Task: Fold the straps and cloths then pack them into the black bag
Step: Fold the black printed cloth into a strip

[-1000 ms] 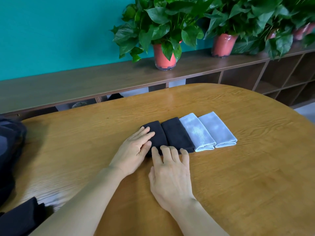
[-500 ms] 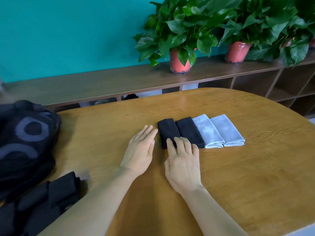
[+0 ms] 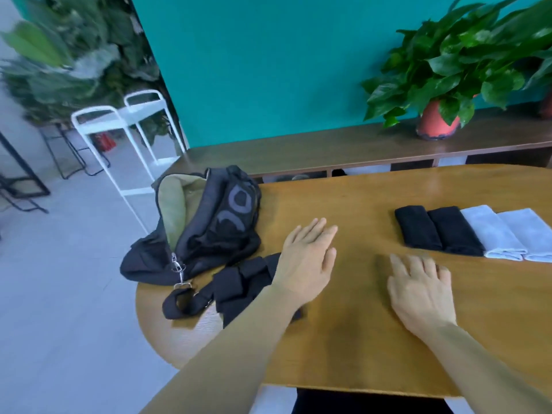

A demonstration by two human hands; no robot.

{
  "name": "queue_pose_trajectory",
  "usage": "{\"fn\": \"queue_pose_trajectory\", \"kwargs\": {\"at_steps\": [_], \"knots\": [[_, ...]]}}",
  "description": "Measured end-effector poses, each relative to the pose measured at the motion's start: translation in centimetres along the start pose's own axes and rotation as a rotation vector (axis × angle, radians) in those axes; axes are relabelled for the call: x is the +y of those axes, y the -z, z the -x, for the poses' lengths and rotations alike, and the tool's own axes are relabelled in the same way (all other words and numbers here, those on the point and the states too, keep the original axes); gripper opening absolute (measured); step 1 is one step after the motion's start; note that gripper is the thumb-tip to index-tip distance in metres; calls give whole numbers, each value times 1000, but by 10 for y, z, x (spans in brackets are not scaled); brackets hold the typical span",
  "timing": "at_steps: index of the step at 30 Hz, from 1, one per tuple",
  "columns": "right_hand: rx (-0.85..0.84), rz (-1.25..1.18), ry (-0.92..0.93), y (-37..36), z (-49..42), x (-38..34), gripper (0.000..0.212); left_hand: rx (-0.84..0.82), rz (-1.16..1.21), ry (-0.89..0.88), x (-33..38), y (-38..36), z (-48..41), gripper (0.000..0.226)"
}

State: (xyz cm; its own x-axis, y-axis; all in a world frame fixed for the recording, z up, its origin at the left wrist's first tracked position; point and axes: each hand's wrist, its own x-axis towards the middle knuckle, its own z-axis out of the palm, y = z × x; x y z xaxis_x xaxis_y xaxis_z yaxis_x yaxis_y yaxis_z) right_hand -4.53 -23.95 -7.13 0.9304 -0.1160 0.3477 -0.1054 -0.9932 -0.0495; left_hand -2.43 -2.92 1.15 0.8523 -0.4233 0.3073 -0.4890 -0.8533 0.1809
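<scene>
Wooden oval worktop (image 3: pixel 358 339), seen from the head. Left hand (image 3: pixel 307 258) palm down, fingers straight and close together, holding nothing. Right hand (image 3: pixel 421 288) palm down too, fingers spread and slightly blurred, also empty. Cannot tell whether either palm touches the wood. Black bag (image 3: pixel 209 222) lies slumped at the left end of the worktop, its mouth open on an olive-green lining, one corner hanging past the edge. A metal clip (image 3: pixel 178 268) hangs at its near side. Folded straps (image 3: pixel 239 282), black, bundled just in front of the bag, partly hidden under the left wrist. One strap loop (image 3: pixel 185 303) lies beside the clip. Far right, well apart from the bag: two folded black cloths (image 3: pixel 418 231) side by side, touching two folded pale grey cloths (image 3: pixel 493 234), all four in one row. Right-hand fingertips sit near the black pair without touching it. Behind: dark wooden sideboard (image 3: pixel 328 147) with a potted plant (image 3: pixel 436 121), against a teal wall (image 3: pixel 268 70).
</scene>
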Motion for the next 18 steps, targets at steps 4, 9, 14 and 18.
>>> {"fn": "queue_pose_trajectory", "kwargs": {"at_steps": [4,9,14,18], "knots": [[-41,-137,141,15,8,-55,46,38,-79,150,-44,12,41,67],[-172,-270,336,31,4,-133,63,-71,-171,350,-97,9,91,96],[-332,-218,468,20,-2,-175,57,-180,-135,350,-114,-12,115,100],[-463,-255,479,12,0,-178,53,-153,-4,341,-115,-24,117,100]]}}
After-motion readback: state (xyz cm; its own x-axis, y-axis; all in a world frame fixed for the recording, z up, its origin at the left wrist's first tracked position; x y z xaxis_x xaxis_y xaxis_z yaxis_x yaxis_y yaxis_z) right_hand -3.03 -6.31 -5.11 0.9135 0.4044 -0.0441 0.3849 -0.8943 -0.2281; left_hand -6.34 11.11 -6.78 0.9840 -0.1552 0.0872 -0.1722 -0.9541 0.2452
